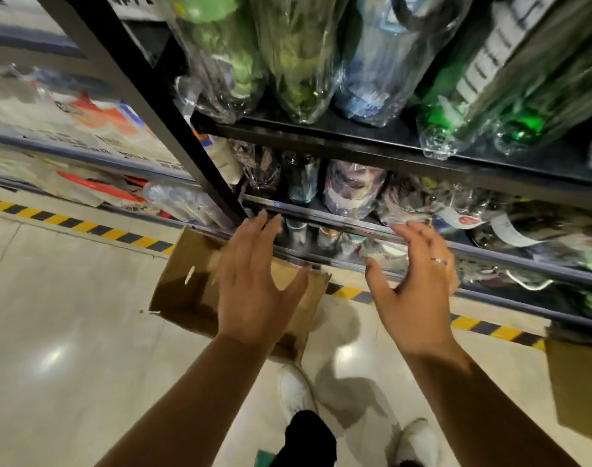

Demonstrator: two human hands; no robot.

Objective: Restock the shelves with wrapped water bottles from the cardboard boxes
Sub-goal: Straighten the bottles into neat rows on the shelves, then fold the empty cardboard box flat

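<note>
Both hands reach out in the middle of the picture. The left hand (254,284) has its fingers spread wide and holds nothing. It is in front of a cardboard box (187,284) that sits on the floor (69,332) by the shelf (321,136). The right hand (412,291) wears a ring (438,261), and its fingers are apart too, close to the lower shelf rail. Wrapped bottles (298,62) fill the shelves at the top and right. White shoes (294,389) show at the bottom.
</note>
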